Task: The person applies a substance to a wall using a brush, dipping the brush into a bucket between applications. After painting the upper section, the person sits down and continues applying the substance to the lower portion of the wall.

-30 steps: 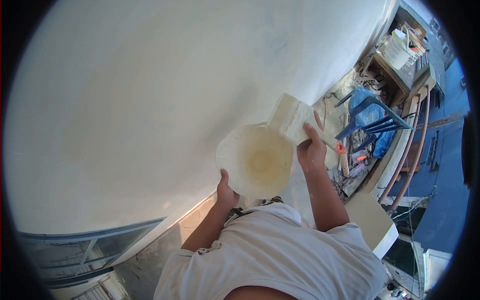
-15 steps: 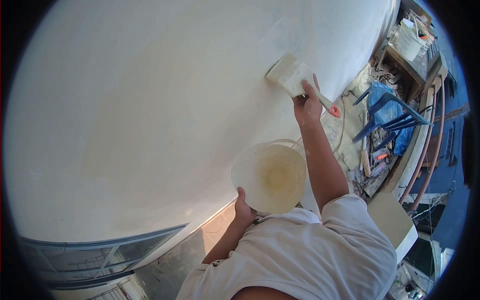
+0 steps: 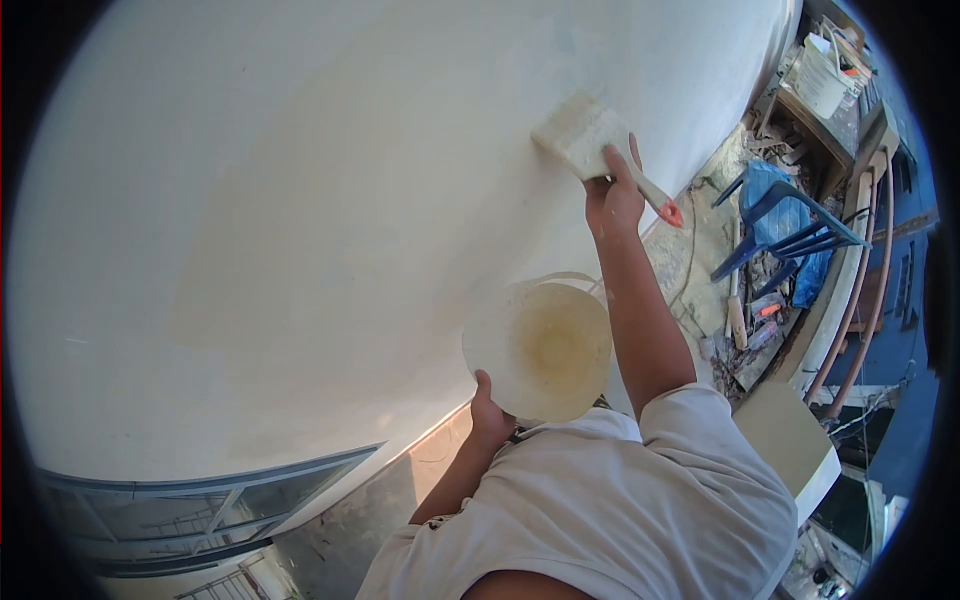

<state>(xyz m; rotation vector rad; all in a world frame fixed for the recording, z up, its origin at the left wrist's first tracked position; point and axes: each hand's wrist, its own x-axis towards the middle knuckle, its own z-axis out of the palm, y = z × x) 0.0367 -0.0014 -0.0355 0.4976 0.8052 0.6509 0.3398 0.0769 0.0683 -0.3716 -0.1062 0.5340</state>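
A wide paintbrush (image 3: pixel 585 140) with a pale handle and a red handle end is gripped in my right hand (image 3: pixel 615 200). Its bristles lie against a large, curved white surface (image 3: pixel 330 200), which carries a faint beige patch at its middle. Lower down, my left hand (image 3: pixel 490 412) grasps the near left rim of a round white bucket (image 3: pixel 490 350), thumb over the edge. Inside the bucket the bottom shows yellowish. The bucket is close to my body, tilted so that I look straight into it.
To the right are a blue plastic chair (image 3: pixel 785 215) and a white bucket (image 3: pixel 822 80) on a wooden table (image 3: pixel 815 120). Debris and tools litter the floor beside the chair. Curved brown rails (image 3: pixel 860 300) run along the right edge. A glazed frame (image 3: pixel 200 510) lies at lower left.
The brush has shifted slightly on the white surface, its bristle end now a little higher and blurred. The bucket and my left hand stay almost where they were.
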